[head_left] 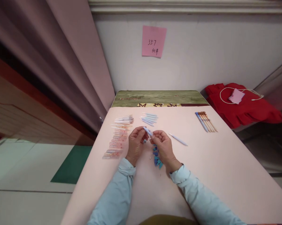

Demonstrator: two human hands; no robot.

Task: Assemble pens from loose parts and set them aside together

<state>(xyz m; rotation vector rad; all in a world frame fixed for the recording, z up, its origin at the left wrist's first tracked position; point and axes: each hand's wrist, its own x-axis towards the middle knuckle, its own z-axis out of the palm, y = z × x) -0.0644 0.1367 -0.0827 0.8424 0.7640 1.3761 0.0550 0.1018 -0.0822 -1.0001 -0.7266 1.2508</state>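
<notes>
Between both hands, over the middle of the pink-covered table (pixel 216 175), is a pale blue pen barrel (pixel 147 131). My left hand (pixel 137 142) pinches its upper left end with thumb and fingers. At its lower right end, the fingers of my right hand (pixel 163 144) are closed on it. Small blue and teal pieces (pixel 158 162) lie in a loose pile under and beside my right hand, partly covered by it. To the right, a single pale lavender pen (pixel 178 139) lies slanted. Several light blue pen parts (pixel 149 118) rest just beyond my hands.
On the left lie white pen parts (pixel 124 119) and several clear packets with pinkish contents (pixel 118 139). A row of pens with brown and blue tops (pixel 206 122) sits at the far right. Beyond the table's right edge is a red cloth (pixel 255 109) with a white cable.
</notes>
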